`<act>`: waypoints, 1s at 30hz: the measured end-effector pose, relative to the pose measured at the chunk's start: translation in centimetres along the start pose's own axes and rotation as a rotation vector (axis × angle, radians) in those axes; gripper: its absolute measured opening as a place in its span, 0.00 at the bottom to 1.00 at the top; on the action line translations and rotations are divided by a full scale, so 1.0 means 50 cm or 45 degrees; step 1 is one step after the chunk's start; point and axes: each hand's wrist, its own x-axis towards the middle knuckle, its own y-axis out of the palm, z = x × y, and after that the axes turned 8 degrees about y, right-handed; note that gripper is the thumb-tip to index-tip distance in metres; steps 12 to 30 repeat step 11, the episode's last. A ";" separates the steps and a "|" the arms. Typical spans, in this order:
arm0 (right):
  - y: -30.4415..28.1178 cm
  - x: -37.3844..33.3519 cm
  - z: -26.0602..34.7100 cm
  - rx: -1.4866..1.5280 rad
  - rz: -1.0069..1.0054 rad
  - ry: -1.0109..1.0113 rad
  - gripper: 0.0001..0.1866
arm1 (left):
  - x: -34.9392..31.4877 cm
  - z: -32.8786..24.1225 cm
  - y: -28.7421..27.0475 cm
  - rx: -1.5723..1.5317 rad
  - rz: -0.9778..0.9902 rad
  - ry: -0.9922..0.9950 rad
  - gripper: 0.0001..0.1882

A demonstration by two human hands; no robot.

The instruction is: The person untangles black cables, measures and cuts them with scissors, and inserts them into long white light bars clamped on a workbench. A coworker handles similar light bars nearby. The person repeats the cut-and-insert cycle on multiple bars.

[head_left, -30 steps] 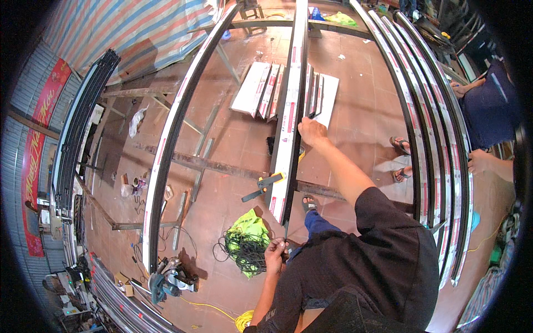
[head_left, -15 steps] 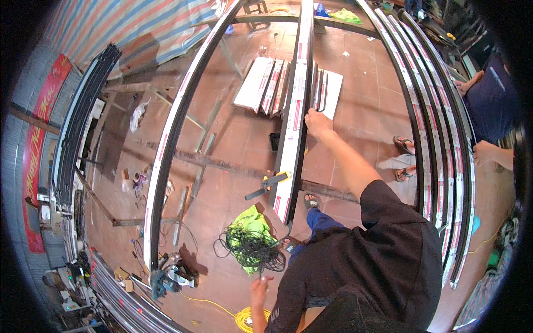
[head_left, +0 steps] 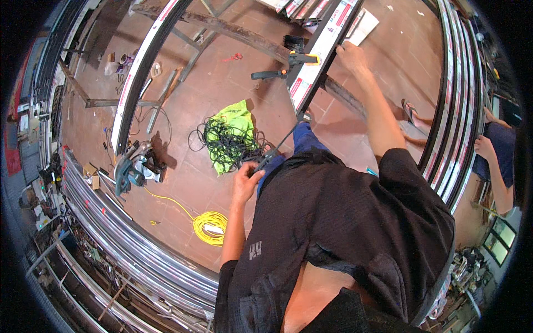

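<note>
A long metal profile (head_left: 325,41) with white and red labels runs up the top middle and rests on a rusty steel trestle (head_left: 233,30). An orange and black clamp (head_left: 283,64) grips it near its lower end. My right hand (head_left: 352,55) reaches forward and holds the profile's right edge, just beyond the clamp. My left hand (head_left: 247,180) is closed low in front of my dark shirt. It holds a thin dark rod-like tool (head_left: 280,145) that slants up toward the profile's near end. What kind of tool it is cannot be told.
A green cloth with a tangle of black cable (head_left: 233,136) lies on the tiled floor. A yellow cable coil (head_left: 210,225) and a power tool (head_left: 130,166) lie left of it. Curved metal profiles are stacked at lower left (head_left: 139,250) and right (head_left: 461,111). Another person (head_left: 499,161) stands at the right.
The view has dropped closer to the floor and the profile's near end. My left hand has come up from beside the black cable. My right hand stays on the profile.
</note>
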 end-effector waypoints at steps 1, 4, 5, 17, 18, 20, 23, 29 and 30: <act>0.002 -0.034 0.007 0.031 0.029 -0.010 0.24 | 0.013 -0.012 0.014 -0.036 0.022 0.045 0.08; 0.011 -0.087 0.027 0.030 0.007 0.062 0.23 | 0.053 -0.031 0.047 0.039 0.128 0.142 0.08; 0.013 -0.094 0.028 0.040 0.018 0.087 0.24 | 0.063 -0.031 0.051 0.098 0.169 0.165 0.08; 0.023 -0.093 0.044 0.075 0.103 0.219 0.26 | 0.100 0.045 0.041 -0.117 0.228 0.100 0.11; 0.023 -0.093 0.044 0.075 0.103 0.219 0.26 | 0.100 0.045 0.041 -0.117 0.228 0.100 0.11; 0.023 -0.093 0.044 0.075 0.103 0.219 0.26 | 0.100 0.045 0.041 -0.117 0.228 0.100 0.11; 0.023 -0.093 0.044 0.075 0.103 0.219 0.26 | 0.100 0.045 0.041 -0.117 0.228 0.100 0.11; 0.023 -0.093 0.044 0.075 0.103 0.219 0.26 | 0.100 0.045 0.041 -0.117 0.228 0.100 0.11; 0.023 -0.093 0.044 0.075 0.103 0.219 0.26 | 0.100 0.045 0.041 -0.117 0.228 0.100 0.11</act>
